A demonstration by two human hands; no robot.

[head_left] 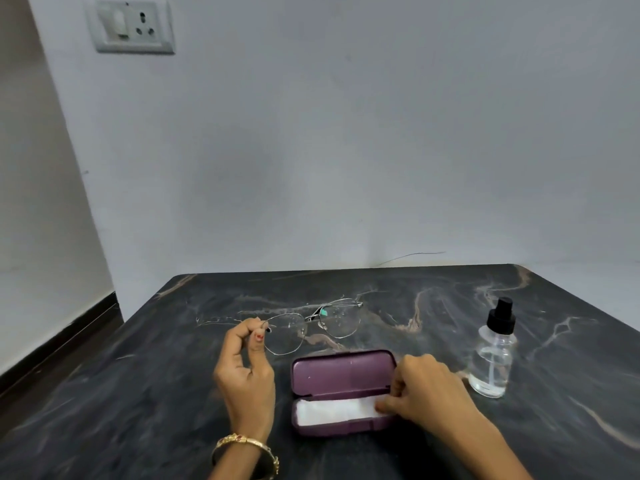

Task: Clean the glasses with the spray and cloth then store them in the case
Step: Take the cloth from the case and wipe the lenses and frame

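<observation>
Item one: glasses (313, 323), thin metal frame, clear lenses, arms unfolded. I see them held up over the table (571, 427), behind the case, gripped at the left hinge end.

Item two: left hand (247, 368), thumb and fingers pinched closed on that end of the glasses. A gold bangle (247, 448) sits on the wrist.

Item three: case (343, 393), purple, hard shell, lid open and standing tilted back. It lies on the table between my two hands, near the front edge.

Item four: cloth (336, 412), white, folded, lying inside the lower half of the case and filling most of it.

Item five: right hand (426, 389), fingers curled narrow, tips on the right end of the cloth in the case. I cannot tell whether they grip it or only touch it.

Item six: spray (495, 355), clear bottle with black pump top, upright on the table, right of the case and apart from it, just beyond the right hand.

Item seven: socket (131, 26) on the wall, upper left.
</observation>
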